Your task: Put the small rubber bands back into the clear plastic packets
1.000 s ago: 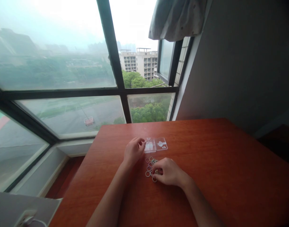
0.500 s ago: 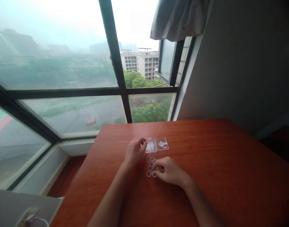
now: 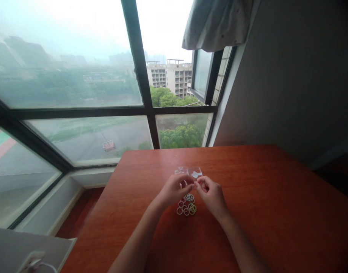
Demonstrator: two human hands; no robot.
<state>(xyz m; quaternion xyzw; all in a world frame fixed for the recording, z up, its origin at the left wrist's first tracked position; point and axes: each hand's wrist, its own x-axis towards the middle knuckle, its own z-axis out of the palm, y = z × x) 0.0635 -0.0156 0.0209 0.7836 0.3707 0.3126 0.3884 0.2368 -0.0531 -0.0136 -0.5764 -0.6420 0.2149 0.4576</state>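
My left hand [image 3: 176, 187] and my right hand [image 3: 212, 195] meet fingertip to fingertip just above the table, both closed in a pinch. Whatever sits between the fingertips is too small to make out. Below them lies a cluster of thin pastel rings [image 3: 186, 211], several of them overlapping, in white, pink, green and yellow tones; they look like small elastic hair ties. Behind my fingers is a clear plastic box [image 3: 185, 170], its lid [image 3: 197, 171] laid open to the right with a white print on it. My left hand hides part of the box.
A reddish-brown wooden table [image 3: 262, 212] spreads under both arms. Dark-framed windows [image 3: 151, 110] rise beyond its far edge, with a grey curtain [image 3: 216, 30] above. A dark wall [image 3: 276, 83] stands at the right. At lower left, a white cord [image 3: 46, 263] is plugged into a socket.
My right hand has lifted off the rings and moved up and away. My left hand has left the box and come right and nearer, so the fingertips of both hands now meet.
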